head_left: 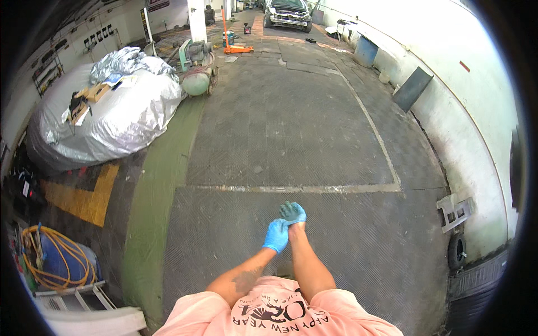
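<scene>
Both my arms reach out in front of my pink shirt, over a grey tiled workshop floor. My left hand wears a blue glove and pinches the cuff of the glove at my right wrist. My right hand also wears a blue glove, dirtied dark, with its fingers curled into a loose fist. Neither hand holds any tool or separate object.
A car under a silver cover stands at left with tools on it. An air compressor and an orange floor jack lie beyond. A car is parked far ahead. A blue drum with an orange hose sits at lower left; a white wall runs at right.
</scene>
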Demonstrator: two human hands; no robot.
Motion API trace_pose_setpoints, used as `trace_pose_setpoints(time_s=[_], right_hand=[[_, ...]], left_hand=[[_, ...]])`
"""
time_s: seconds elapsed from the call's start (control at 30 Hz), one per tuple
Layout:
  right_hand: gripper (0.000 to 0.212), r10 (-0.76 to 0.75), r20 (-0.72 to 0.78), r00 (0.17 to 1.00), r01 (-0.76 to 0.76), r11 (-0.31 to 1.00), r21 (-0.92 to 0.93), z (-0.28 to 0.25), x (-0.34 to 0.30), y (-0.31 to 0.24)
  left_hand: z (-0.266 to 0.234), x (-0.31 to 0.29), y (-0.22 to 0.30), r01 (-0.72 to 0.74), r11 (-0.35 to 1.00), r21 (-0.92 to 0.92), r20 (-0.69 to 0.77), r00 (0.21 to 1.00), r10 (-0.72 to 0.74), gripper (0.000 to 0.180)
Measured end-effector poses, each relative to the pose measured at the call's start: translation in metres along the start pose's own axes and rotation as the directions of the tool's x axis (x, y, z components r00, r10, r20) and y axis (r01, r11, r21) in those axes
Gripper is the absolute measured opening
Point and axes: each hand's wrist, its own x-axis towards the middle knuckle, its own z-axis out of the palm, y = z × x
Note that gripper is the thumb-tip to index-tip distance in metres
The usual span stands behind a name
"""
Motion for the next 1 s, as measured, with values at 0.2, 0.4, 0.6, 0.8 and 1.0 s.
trace_pose_setpoints(time_s=[0.2, 0.4, 0.6, 0.8, 1.0], right_hand=[[0.033, -0.359, -0.161, 0.919, 0.282, 0.887, -0.364, 0.067, 0.196, -0.019], [0.059, -0.334, -0.144, 0.932, 0.314, 0.938, -0.146, 0.208, 0.37, -0.066], [0.091, -0.262, 0.239, 0.935, 0.314, 0.925, -0.214, 0.41, 0.501, -0.133], [0.102, 0.116, 0.336, 0.935, 0.115, 0.796, -0.594, 0.545, 0.669, -0.155], [0.103, 0.023, -0.051, 0.998, -0.047, 0.84, -0.541, 0.607, 0.918, -0.175]], left_hand=[[0.032, 0.179, -0.075, 0.524, 0.801, -0.289, 0.301, 0.844, -0.443, 0.015], [0.051, 0.4, -0.141, 0.304, 0.952, -0.019, 0.033, 0.952, -0.303, 0.011], [0.051, 0.637, -0.197, 0.299, 0.939, 0.168, -0.063, 0.954, -0.292, 0.023], [0.068, 0.824, -0.261, 0.849, 0.513, -0.127, 0.368, 0.52, -0.771, 0.029], [0.056, 1.031, -0.279, 0.943, 0.317, -0.104, 0.647, 0.306, -0.698, 0.032]])
